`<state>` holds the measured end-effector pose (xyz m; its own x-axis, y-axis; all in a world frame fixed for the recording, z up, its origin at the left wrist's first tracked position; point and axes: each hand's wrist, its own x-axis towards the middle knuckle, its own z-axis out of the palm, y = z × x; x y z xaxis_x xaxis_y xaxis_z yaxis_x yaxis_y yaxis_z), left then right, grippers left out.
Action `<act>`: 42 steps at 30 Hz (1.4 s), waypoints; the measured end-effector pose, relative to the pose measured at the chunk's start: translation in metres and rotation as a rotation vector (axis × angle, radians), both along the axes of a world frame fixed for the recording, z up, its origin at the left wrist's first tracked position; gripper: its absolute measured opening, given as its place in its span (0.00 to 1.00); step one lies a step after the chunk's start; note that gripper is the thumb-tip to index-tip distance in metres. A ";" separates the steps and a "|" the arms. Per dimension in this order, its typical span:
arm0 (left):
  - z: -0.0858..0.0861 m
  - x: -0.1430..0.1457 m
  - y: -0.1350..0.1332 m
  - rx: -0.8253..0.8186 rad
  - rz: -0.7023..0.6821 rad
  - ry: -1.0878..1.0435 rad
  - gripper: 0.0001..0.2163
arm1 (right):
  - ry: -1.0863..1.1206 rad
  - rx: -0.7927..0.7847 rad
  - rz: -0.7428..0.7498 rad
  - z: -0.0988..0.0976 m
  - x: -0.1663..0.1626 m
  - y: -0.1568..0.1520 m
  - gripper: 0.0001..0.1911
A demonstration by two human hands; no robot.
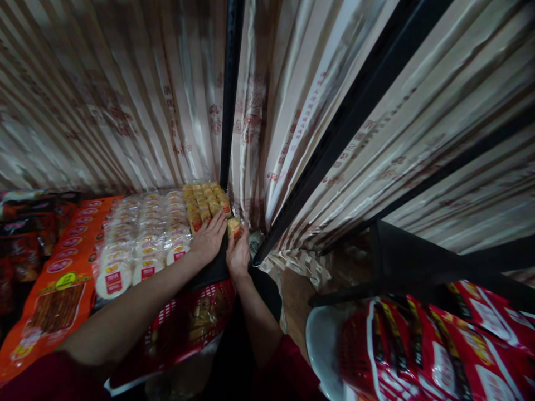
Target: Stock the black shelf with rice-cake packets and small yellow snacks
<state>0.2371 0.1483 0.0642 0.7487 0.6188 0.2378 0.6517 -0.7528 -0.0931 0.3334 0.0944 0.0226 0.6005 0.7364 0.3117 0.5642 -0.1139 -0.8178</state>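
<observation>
My right hand (238,255) pinches a small yellow wrapped snack (233,226) at the right edge of the shelf. Close beside it, my left hand (209,238) rests with its fingers stretched out against the front of a block of similar yellow wrapped snacks (205,196). These stand in tight rows at the foot of a black upright post. To their left are rows of round white packaged cakes (147,245) in clear wrap with red labels. My left forearm passes in front of some of them.
Orange snack packs (69,245) and dark packets (31,228) lie farther left. Below the shelf sits a red basket (219,292) with packaged food. Red packets (434,345) and a white tub (326,348) are at lower right. Black shelf posts (334,128) stand before pleated curtains (125,100).
</observation>
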 end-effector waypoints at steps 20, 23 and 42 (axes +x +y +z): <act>-0.010 -0.002 0.013 0.001 0.002 0.171 0.22 | -0.163 0.007 0.015 -0.005 0.003 0.045 0.15; -0.010 -0.003 0.012 0.000 -0.001 0.165 0.22 | -0.191 -0.005 0.017 -0.006 0.004 0.048 0.13; -0.011 -0.006 0.012 -0.006 -0.020 0.159 0.23 | -0.188 0.001 0.116 -0.012 0.012 0.060 0.14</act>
<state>0.2309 0.1607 0.0533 0.7889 0.6043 0.1112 0.6138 -0.7665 -0.1890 0.3452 0.1540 0.0109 0.4432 0.7969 0.4105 0.7158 -0.0390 -0.6972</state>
